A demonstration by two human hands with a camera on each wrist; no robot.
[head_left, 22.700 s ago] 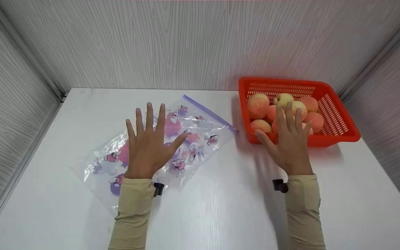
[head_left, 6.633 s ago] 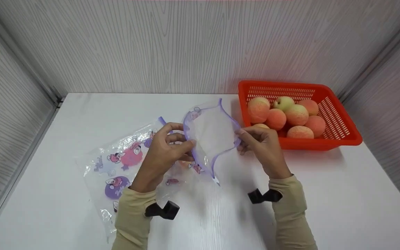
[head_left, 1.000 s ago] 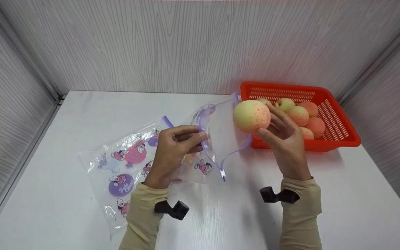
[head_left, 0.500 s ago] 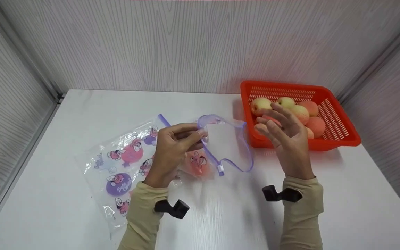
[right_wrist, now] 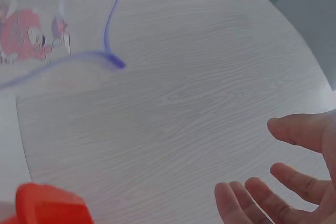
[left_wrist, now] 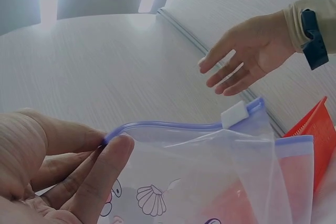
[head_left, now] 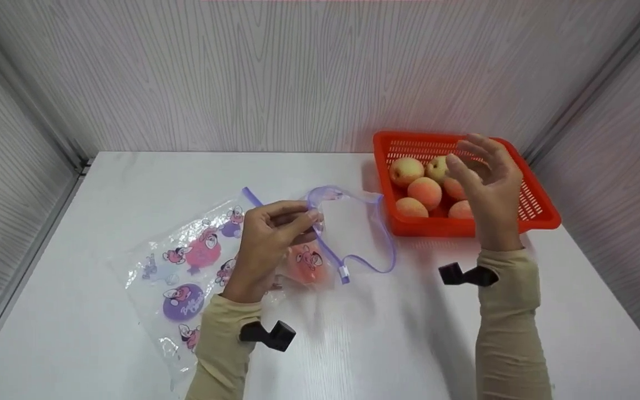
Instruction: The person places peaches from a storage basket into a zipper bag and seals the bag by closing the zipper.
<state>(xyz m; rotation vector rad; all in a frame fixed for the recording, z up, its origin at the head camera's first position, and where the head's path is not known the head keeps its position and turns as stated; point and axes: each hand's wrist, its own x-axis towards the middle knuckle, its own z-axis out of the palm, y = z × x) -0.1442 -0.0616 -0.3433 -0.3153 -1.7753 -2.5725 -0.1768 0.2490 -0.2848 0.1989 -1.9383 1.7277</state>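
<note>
In the head view my left hand (head_left: pixel 267 239) pinches the purple zip edge of a clear zip bag (head_left: pixel 326 251) between thumb and fingers. The bag's mouth gapes open, and a white slider (left_wrist: pixel 234 115) sits on its zip in the left wrist view. Low in the bag a reddish peach (head_left: pixel 304 272) shows through the printed film. My right hand (head_left: pixel 495 189) hovers above the red basket with its fingers spread and bent loosely, holding nothing. Several peaches (head_left: pixel 424 193) lie in the basket, some hidden behind that hand.
The red plastic basket (head_left: pixel 436 226) stands at the back right of the white table (head_left: pixel 353 344). Another printed zip bag (head_left: pixel 186 303) lies flat at the left, partly under the left hand. A pale wood-grain wall (head_left: pixel 231 78) rises behind the table.
A second ago my right hand held a peach by the bag's mouth; it let go, and the peach is now in the bag. That hand has since moved right and up over the basket.
</note>
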